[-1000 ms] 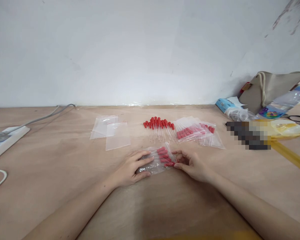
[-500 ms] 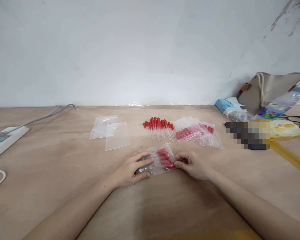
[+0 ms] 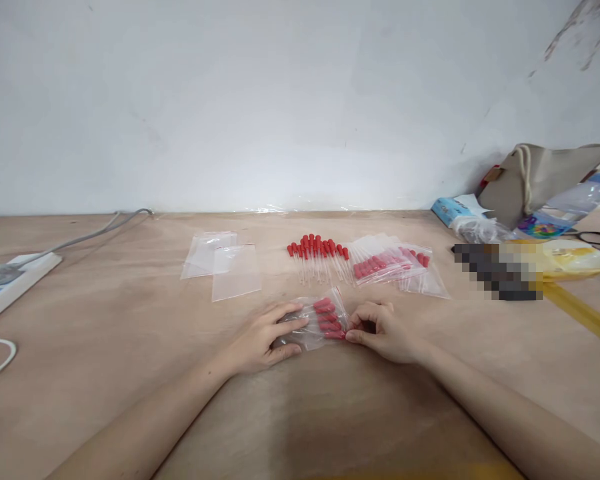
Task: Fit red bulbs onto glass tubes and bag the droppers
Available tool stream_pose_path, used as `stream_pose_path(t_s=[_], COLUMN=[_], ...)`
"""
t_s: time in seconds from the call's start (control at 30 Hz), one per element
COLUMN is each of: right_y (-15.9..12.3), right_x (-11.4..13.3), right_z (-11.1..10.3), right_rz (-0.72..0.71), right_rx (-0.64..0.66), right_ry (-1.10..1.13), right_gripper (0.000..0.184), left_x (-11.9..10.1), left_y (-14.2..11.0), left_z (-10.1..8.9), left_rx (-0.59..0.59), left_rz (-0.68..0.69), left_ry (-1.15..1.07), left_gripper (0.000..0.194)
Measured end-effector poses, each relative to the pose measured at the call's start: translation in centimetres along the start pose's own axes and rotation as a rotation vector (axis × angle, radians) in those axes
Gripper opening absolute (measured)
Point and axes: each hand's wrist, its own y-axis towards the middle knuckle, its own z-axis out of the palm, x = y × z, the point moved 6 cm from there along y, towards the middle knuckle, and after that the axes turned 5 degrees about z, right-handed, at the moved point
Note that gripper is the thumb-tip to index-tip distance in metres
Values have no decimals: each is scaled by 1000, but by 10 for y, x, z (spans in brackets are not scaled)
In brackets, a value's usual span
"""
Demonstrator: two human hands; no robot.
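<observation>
A small clear zip bag with several red-capped droppers inside lies on the wooden table. My left hand rests flat on the bag's left half, fingers stretched out over it. My right hand has its fingers curled, pinching the bag's right edge by the red caps. Just behind the bag lies a row of loose red-capped droppers. To their right sits a pile of filled zip bags. Two empty clear bags lie to the left.
A white power strip with a grey cable sits at the left edge, with a white cord loop below it. At the right are a beige bag, a blue packet, plastic wrappers, a yellow strip and black cables. A white wall stands behind.
My right hand has curled tighter and shifted slightly left along the bag's right edge. The left hand stays pressed on the bag. The bag has barely moved.
</observation>
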Motion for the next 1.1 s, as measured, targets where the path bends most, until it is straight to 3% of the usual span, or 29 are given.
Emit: stream_pose_path(t_s=[0.2, 0.33, 0.43, 0.57, 0.63, 0.73, 0.83, 0.9, 1.0, 1.1], right_y=[1, 3, 5, 7, 8, 9, 9, 9, 8, 7], right_x=[2, -7, -16, -16, -14, -7, -7, -16, -42, -68], right_z=[0, -1, -6, -5, -2, 3, 1, -9, -43, -76], right_rz=[-24, 42, 137, 187, 180, 83, 38, 68, 73, 36], right_rx=[-18, -93, -209, -200, -173, -116, -86, -145, -422, -712], right_ry=[73, 149, 72, -69, 5, 349, 686, 818, 917, 937], right_gripper=[18, 29, 40, 39, 36, 33, 30, 29, 27, 28], left_x=[-5, -4, -7, -13, -15, -16, -9, 1, 24, 48], left_y=[2, 3, 3, 3, 2, 2, 1, -1, -9, -18], left_z=[-2, -1, 0, 4, 5, 3, -5, -13, -28, -39], left_rx=[6, 13, 35, 108, 132, 93, -52, -173, -335, -400], left_rz=[60, 54, 97, 182, 201, 201, 116, 0, -219, -437], left_ry=[51, 57, 41, 20, 20, 6, 40, 129, 302, 444], left_gripper=[35, 38, 40, 43, 43, 46, 48, 44, 37, 38])
